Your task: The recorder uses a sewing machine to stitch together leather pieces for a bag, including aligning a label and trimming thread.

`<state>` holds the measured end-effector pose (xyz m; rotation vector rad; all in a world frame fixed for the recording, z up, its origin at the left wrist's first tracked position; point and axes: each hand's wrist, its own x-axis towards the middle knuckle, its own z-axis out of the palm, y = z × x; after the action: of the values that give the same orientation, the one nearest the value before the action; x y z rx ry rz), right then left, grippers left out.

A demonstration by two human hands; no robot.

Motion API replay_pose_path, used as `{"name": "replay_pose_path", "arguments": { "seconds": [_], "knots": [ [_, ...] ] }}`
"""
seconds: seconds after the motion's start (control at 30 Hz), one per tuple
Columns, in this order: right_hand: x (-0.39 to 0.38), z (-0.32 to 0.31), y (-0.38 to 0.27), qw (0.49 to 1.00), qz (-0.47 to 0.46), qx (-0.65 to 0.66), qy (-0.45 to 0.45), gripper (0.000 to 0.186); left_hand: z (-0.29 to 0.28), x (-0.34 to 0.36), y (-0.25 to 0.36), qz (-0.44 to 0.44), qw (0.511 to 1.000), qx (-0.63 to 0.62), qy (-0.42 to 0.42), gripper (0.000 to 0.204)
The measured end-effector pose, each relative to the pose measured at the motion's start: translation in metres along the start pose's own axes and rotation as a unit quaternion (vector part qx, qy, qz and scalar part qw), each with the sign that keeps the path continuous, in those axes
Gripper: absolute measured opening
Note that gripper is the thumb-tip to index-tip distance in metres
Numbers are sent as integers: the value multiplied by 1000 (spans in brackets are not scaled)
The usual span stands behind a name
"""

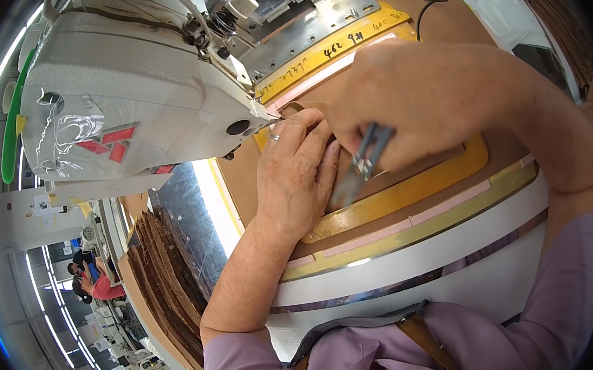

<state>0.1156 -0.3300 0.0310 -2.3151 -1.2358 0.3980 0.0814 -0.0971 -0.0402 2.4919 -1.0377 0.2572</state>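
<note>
My right hand (pixel 416 104) is blurred by motion and closed around a small pair of thread snips (pixel 371 144). Their grey handles stick out below the fingers and the blurred metal end points down toward the work. My left hand (pixel 298 164), with a ring on one finger, lies flat with fingers forward on the brown sheet (pixel 241 173), right beside the head of the white sewing machine (pixel 135 93). A yellow template frame (pixel 393 207) surrounds the area under both hands. The fingertips of my left hand touch or cover a small brown strip; which one I cannot tell.
Behind the hands runs a yellow bar (pixel 337 44) with handwriting, fixed to a metal plate (pixel 314 28). A stack of brown pieces (pixel 164 283) lies at the left. A green strip (pixel 14 118) hangs on the machine's left side. People (pixel 94 280) sit far off at lower left.
</note>
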Motion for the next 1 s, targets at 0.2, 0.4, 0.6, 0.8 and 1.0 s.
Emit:
{"name": "replay_pose_path", "arguments": {
  "seconds": [0.2,0.4,0.6,0.8,1.0],
  "knots": [
    [0,16,19,990,15,-80,112,50,2,-3,2,9,999,3,53,28],
    [2,4,16,990,83,-105,-34,61,3,-10,-3,-1,996,11,88,23],
    [1,19,32,988,56,-116,89,38,3,-11,-2,-27,994,5,104,21],
    [10,23,42,995,54,-34,77,21,0,-8,-5,-3,987,52,153,28],
    [14,30,29,996,-26,72,49,17,-3,-8,-11,-10,987,115,116,37]
  ]
}}
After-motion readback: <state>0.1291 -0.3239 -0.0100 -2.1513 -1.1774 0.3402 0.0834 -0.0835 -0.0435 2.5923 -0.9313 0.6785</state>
